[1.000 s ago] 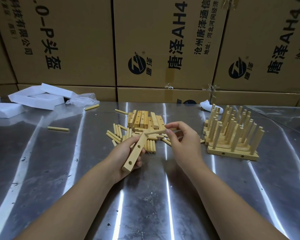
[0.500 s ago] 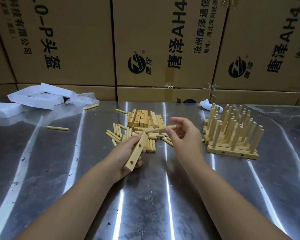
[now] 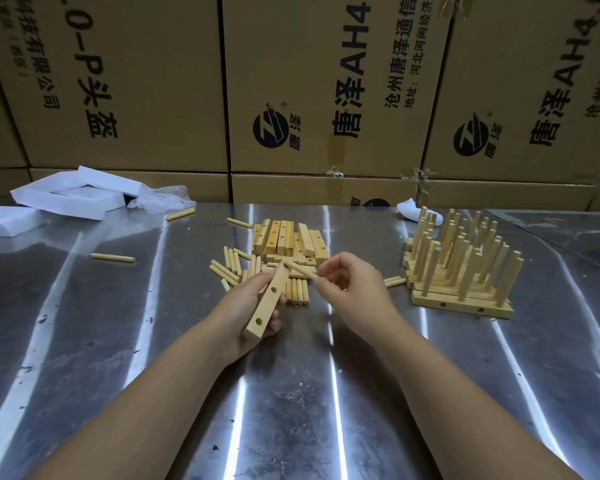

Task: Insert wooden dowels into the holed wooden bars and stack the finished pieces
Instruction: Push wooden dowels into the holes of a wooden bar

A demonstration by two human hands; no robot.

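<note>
My left hand (image 3: pixel 245 311) grips a holed wooden bar (image 3: pixel 268 303), held slanted above the table with two holes showing. My right hand (image 3: pixel 352 289) pinches a wooden dowel (image 3: pixel 300 269) by its near end; the dowel's far tip meets the top end of the bar. Behind the hands lies a pile of bare holed bars (image 3: pixel 288 240) with loose dowels (image 3: pixel 231 266) scattered around it. To the right stands a stack of finished pieces (image 3: pixel 461 271), bars with dowels sticking upward.
The work goes on over a shiny metal table (image 3: pixel 153 341). White foam pieces (image 3: pixel 70 197) and a plastic bag lie at the back left, two stray dowels (image 3: pixel 113 258) near them. Cardboard boxes (image 3: pixel 326 91) wall off the back.
The dowel in my right hand has swung down from nearly level to slanting toward the bar's top end. The right hand has dropped slightly. The left hand and bar have stayed nearly still.
</note>
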